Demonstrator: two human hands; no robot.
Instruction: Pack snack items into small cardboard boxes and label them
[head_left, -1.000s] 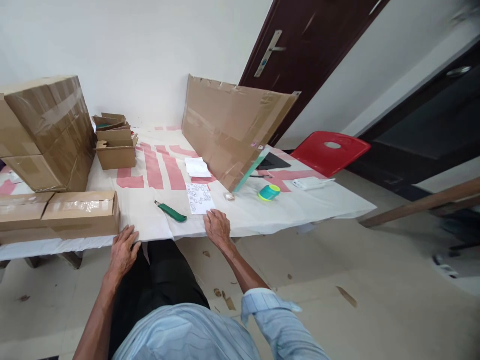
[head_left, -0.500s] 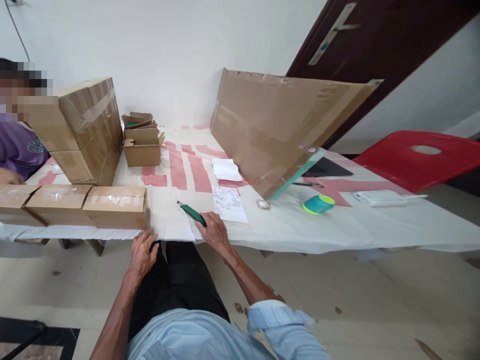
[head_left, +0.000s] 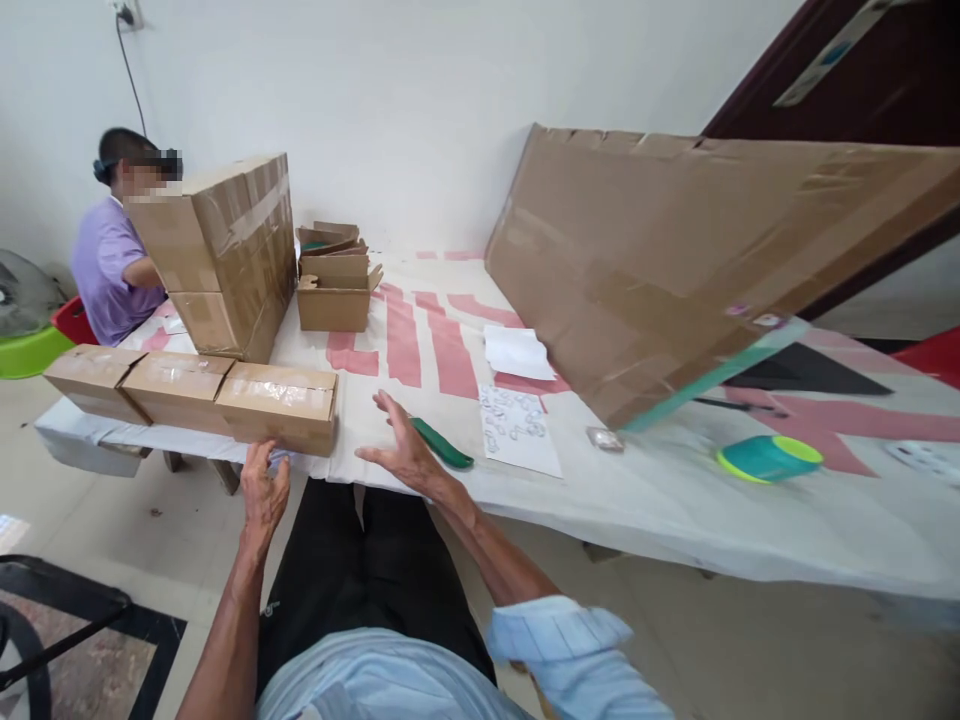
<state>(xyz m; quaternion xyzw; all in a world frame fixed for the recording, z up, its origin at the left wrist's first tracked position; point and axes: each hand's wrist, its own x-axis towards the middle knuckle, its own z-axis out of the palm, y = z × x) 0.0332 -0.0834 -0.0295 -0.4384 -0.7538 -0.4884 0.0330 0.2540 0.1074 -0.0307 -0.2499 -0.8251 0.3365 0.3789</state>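
Note:
My left hand [head_left: 264, 485] reaches up at the table's front edge, fingers loosely curled and touching the underside of the nearest small taped cardboard box [head_left: 279, 400]; it holds nothing I can see. My right hand [head_left: 401, 448] hovers just above the white table cover [head_left: 637, 500] with fingers stretched out and empty, right beside a green-handled utility knife [head_left: 442, 444]. A printed sheet of paper [head_left: 517, 428] lies to the right of the knife.
Three small boxes sit in a row at the left edge, behind them a big taped carton [head_left: 225, 250] and open small boxes [head_left: 334, 290]. A large cardboard sheet [head_left: 690, 260] leans at the right. A teal tape roll [head_left: 765, 457] lies nearby. Another person [head_left: 112, 255] sits far left.
The view has swung left. My right hand lifted off the table and opened beside the knife; my left hand rose toward the nearest small box.

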